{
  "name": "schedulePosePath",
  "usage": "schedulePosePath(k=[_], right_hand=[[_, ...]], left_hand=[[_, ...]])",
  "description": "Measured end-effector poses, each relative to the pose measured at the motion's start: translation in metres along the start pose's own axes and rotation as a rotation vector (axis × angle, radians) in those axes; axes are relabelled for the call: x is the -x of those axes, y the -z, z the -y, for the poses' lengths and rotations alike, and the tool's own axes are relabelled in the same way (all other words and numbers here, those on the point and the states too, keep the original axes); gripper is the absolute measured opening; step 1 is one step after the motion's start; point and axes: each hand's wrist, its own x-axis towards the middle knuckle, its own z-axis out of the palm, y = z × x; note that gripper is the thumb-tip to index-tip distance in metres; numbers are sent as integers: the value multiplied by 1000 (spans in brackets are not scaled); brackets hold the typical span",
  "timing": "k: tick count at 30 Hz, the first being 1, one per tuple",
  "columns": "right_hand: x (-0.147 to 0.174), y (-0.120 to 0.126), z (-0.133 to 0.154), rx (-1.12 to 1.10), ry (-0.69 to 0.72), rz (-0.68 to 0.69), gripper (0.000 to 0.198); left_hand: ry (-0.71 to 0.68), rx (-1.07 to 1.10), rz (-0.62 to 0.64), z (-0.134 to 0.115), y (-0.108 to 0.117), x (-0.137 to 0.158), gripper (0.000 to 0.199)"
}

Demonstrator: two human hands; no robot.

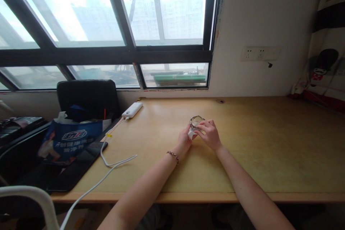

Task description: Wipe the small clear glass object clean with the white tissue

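Observation:
Over the middle of the wooden table, both my hands are on a small, clear, glass-like round thing with a dark uneven rim [192,119]; its exact kind I cannot make out. My left hand [184,139] grips it from the left, together with a crumpled white tissue [191,134] below the rim. From the right, my right hand [210,135] bends its fingers over the near side, fingertips closed at the rim and the tissue. Part of the round thing is hidden behind these fingers. A beaded bracelet [173,156] circles my left wrist.
On the table [269,143], a white power bank [132,110] lies at the far left, with a white cable [107,164] running over the front edge. A black tablet-like slab [83,167] overlaps the left edge. Beyond it, a blue bag [72,138] rests on a black chair [87,95].

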Motion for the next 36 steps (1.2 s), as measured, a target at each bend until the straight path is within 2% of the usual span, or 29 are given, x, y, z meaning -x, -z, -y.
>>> schedulePosePath(k=[4,9,12,15,18,27,31,36], right_hand=[[7,-3,-7,100,0,51,11],[9,-5,-19,332,-32,-65,14],[1,6,-29,545,-122,-108,19],[-10,31,-42,854,-301,-100,24],[-21,66,-59,1043,-390,-106,26],[-39,179,-115,1306,-530,-4,30],[-39,208,-127,1345,-555,-12,32],[-38,227,-137,1352,-559,12,32]], left_hand=[[-45,-125,-77,0,7,-5,19],[-60,-92,-92,-4,12,-13,17],[-47,-69,-98,-7,16,-16,17],[-25,-57,-104,-9,22,-19,17],[-9,-74,-119,-10,28,-21,16],[22,-146,-101,-10,29,-19,23],[39,-165,-78,-9,27,-17,22],[58,-172,-54,-9,24,-15,22]])
